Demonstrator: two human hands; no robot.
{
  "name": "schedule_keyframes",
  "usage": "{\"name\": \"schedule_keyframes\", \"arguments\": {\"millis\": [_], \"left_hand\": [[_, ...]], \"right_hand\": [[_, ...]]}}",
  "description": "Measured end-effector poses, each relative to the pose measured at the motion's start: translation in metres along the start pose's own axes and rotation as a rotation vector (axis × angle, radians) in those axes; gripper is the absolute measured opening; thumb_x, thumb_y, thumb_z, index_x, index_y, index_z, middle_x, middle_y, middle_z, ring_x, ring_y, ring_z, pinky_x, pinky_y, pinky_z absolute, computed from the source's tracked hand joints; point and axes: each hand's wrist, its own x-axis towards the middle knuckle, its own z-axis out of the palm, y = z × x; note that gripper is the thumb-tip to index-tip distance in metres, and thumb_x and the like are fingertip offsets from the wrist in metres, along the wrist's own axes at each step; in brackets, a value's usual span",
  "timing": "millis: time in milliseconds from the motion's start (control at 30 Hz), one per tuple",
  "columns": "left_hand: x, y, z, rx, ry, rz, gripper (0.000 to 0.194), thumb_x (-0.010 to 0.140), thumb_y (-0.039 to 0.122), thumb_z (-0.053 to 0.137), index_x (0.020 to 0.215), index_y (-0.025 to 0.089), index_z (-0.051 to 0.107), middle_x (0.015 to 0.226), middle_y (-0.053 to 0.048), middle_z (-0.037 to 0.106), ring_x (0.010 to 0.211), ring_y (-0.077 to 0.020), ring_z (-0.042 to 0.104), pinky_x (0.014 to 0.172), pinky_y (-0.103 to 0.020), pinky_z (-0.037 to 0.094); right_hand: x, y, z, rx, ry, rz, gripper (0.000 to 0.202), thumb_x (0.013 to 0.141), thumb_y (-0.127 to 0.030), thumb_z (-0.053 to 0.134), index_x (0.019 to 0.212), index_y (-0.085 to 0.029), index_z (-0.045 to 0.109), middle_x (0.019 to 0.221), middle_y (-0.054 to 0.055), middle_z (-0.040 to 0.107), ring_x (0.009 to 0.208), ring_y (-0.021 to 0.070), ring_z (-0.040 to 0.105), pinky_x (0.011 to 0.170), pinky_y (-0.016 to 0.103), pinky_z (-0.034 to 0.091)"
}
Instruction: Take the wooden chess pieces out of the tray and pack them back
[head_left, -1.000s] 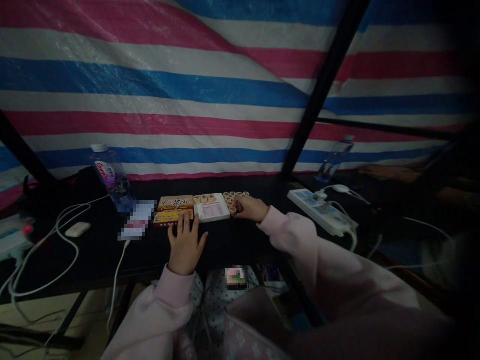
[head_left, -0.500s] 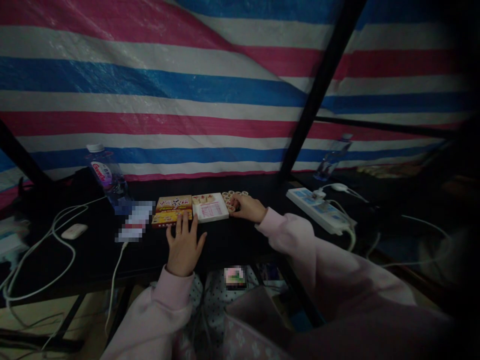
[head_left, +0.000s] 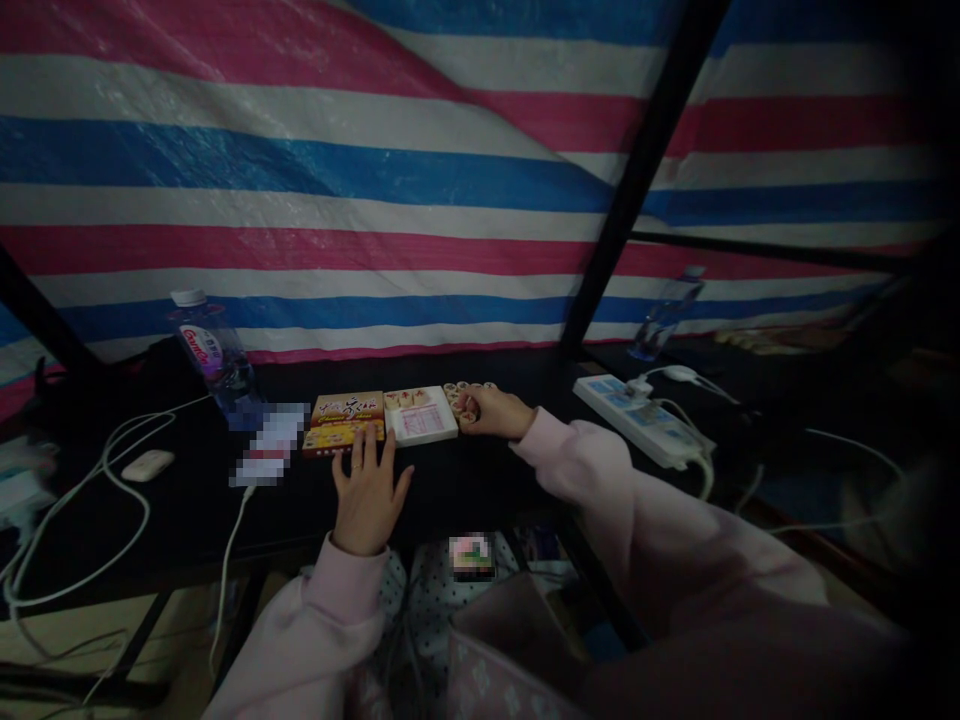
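My left hand (head_left: 369, 505) lies with its fingers spread, fingertips against the near edge of a brown and yellow Chinese chess box (head_left: 346, 408). Beside that box is a white tray (head_left: 442, 424) with a few round pieces (head_left: 405, 396) along its far side and a paper with pink print (head_left: 418, 422) in it. At the tray's right edge my right hand (head_left: 501, 412) is closed, thumb and fingers pinched on a Chinese chess piece (head_left: 468, 418) that they partly hide. More chess pieces (head_left: 463, 387) are grouped on the black table just behind these fingers.
A clear water bottle (head_left: 217, 360) and a blurred-out phone-like item (head_left: 271, 444) with a cable stand left. A white case (head_left: 148, 465) lies among looped cables. On the right are a power strip (head_left: 637, 420) and another bottle (head_left: 666, 315). Striped sheeting (head_left: 300, 200) hangs behind the table.
Hardly anything differs. The fingers of my right hand have shifted slightly over the chess pieces by the tray. My left hand stays in place.
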Motion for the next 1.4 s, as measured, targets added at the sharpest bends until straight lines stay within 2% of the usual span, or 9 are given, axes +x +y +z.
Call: {"name": "schedule_keyframes", "arguments": {"millis": [100, 200, 333, 567, 767, 967, 1200, 1400], "left_hand": [[0.0, 0.0, 0.0, -0.01, -0.007, 0.002, 0.053, 0.087, 0.041, 0.039, 0.136, 0.02, 0.036, 0.144, -0.015, 0.031, 0.131, -0.0302, 0.029, 0.101, -0.055, 0.023], [0.0, 0.0, 0.0, -0.016, -0.012, 0.0, 0.053, 0.087, 0.041, 0.039, 0.136, 0.02, 0.036, 0.144, -0.015, 0.031, 0.131, -0.0301, 0.029, 0.101, -0.055, 0.023], [0.0, 0.0, 0.001, -0.003, 0.0, -0.004, 0.053, 0.087, 0.042, 0.039, 0.135, 0.021, 0.038, 0.144, -0.015, 0.032, 0.131, -0.0297, 0.029, 0.101, -0.055, 0.022], [0.0, 0.0, 0.0, -0.011, 0.003, -0.001, 0.053, 0.087, 0.042, 0.038, 0.135, 0.021, 0.038, 0.144, -0.015, 0.032, 0.131, -0.0295, 0.029, 0.101, -0.054, 0.024], [0.0, 0.0, -0.001, -0.026, -0.008, -0.004, 0.052, 0.087, 0.042, 0.038, 0.135, 0.021, 0.037, 0.145, -0.014, 0.031, 0.132, -0.0301, 0.028, 0.1, -0.055, 0.025], [0.001, 0.0, -0.001, -0.016, -0.018, -0.003, 0.053, 0.087, 0.042, 0.038, 0.135, 0.02, 0.037, 0.144, -0.015, 0.031, 0.131, -0.0305, 0.029, 0.1, -0.055, 0.025], [0.002, 0.001, -0.004, -0.021, -0.029, -0.007, 0.052, 0.088, 0.041, 0.038, 0.136, 0.021, 0.037, 0.144, -0.015, 0.031, 0.132, -0.0298, 0.028, 0.101, -0.055, 0.024], [0.001, 0.001, -0.002, -0.004, -0.021, -0.009, 0.052, 0.088, 0.042, 0.039, 0.135, 0.02, 0.037, 0.145, -0.014, 0.03, 0.132, -0.0297, 0.028, 0.101, -0.055, 0.023]], "right_hand": [[0.007, -0.001, -0.015, 0.019, 0.034, -0.01, 0.038, 0.063, -0.03, 0.068, 0.098, -0.024, 0.055, 0.094, -0.002, 0.064, 0.079, 0.0134, 0.059, 0.056, 0.02, 0.034], [0.019, -0.007, -0.021, 0.058, 0.092, -0.078, 0.039, 0.065, -0.028, 0.066, 0.102, -0.024, 0.052, 0.096, -0.003, 0.064, 0.08, 0.0124, 0.059, 0.056, 0.02, 0.034], [0.041, -0.018, -0.013, 0.057, 0.068, -0.138, 0.04, 0.066, -0.025, 0.065, 0.104, -0.023, 0.051, 0.094, -0.002, 0.065, 0.078, 0.0125, 0.059, 0.055, 0.02, 0.033], [0.069, -0.028, 0.002, -0.022, 0.044, -0.1, 0.042, 0.068, -0.022, 0.064, 0.107, -0.023, 0.05, 0.1, 0.001, 0.064, 0.086, 0.0152, 0.059, 0.058, 0.021, 0.034], [0.074, -0.031, 0.006, -0.086, 0.019, -0.047, 0.042, 0.068, -0.02, 0.064, 0.108, -0.022, 0.051, 0.101, 0.003, 0.064, 0.087, 0.0164, 0.059, 0.059, 0.022, 0.036], [0.077, -0.024, 0.01, -0.076, 0.004, -0.083, 0.046, 0.064, -0.021, 0.066, 0.108, -0.021, 0.052, 0.098, 0.001, 0.065, 0.085, 0.0157, 0.059, 0.056, 0.021, 0.036], [0.083, -0.018, 0.014, -0.123, -0.038, -0.103, 0.032, 0.064, -0.022, 0.065, 0.095, -0.023, 0.062, 0.097, 0.0, 0.065, 0.085, 0.0158, 0.059, 0.059, 0.021, 0.038], [0.086, -0.019, 0.012, -0.179, -0.082, -0.103, 0.034, 0.063, -0.024, 0.065, 0.097, -0.023, 0.065, 0.099, 0.002, 0.066, 0.088, 0.0178, 0.061, 0.061, 0.021, 0.041]]}}
